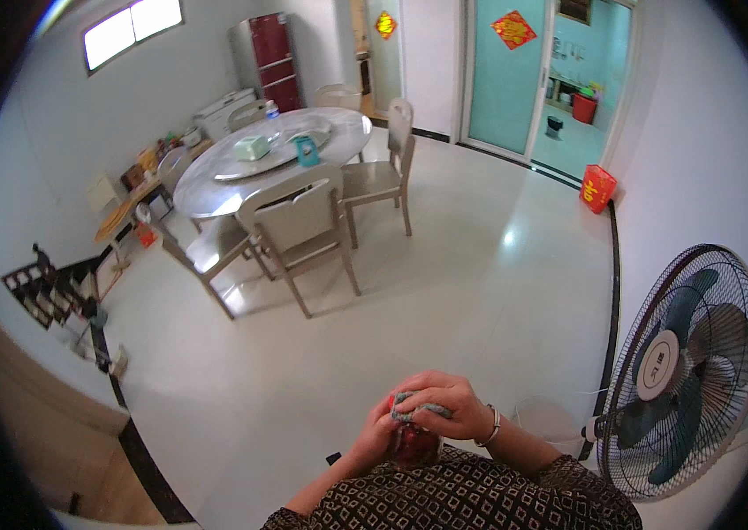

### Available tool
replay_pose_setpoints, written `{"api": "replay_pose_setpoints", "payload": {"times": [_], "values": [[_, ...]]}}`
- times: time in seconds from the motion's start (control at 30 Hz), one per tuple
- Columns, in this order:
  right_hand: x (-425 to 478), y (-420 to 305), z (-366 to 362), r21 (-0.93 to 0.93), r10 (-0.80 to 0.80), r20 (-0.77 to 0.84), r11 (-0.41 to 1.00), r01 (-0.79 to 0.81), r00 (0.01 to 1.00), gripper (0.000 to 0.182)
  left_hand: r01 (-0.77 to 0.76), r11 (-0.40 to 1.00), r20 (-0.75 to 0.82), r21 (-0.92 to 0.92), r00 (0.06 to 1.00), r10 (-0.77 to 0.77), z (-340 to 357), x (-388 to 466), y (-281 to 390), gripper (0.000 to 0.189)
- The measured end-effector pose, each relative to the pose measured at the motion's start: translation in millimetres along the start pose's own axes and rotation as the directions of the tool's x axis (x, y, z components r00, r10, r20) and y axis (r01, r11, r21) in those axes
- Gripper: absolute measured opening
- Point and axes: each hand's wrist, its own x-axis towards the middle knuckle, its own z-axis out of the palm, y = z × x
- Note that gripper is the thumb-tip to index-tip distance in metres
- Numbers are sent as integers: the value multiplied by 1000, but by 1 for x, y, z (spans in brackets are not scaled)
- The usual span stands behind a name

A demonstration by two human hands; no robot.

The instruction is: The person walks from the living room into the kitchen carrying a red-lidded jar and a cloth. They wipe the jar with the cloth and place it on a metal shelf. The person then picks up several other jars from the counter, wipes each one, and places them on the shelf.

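Close to my body, my left hand (376, 427) grips the side of a clear container (415, 446) with dark red contents. My right hand (453, 397) lies over its top, fingers bent around a grey-green cloth (439, 410). The cloth is pressed against the top of the container, and a bit of bright red shows beside it. My palms and fingers hide most of the top, so I cannot tell whether a lid is on. A bangle (494, 425) circles my right wrist.
A large standing fan (669, 371) is close on my right. Ahead stands a round table (208, 199) with several chairs (301, 225) around it. A sliding glass door (506, 86) and a red bag (597, 189) are at the far right. Stair railings (49, 285) show at left.
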Motion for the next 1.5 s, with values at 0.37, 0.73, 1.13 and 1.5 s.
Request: {"api": "replay_pose_setpoints", "payload": {"times": [0.37, 0.73, 1.13, 1.5], "values": [[42, 110, -112, -59, 298, -457, 930, -363, 838, 30, 290, 921, -58, -259, 948, -314, 31, 204, 42, 64], [110, 229, -219, -445, 176, -415, 816, -368, 893, 42, -175, 973, 21, 153, 985, 174, 4, 415, 46, 36], [182, 363, -359, 549, 605, -696, 795, -258, 387, 30, -289, 879, 619, 378, 785, -8, 15, 638, 105, 78], [196, 453, -467, 279, 447, -851, 830, -482, 277, 33, -395, 741, 456, 543, 880, 135, 34, 791, 63, 69]]}}
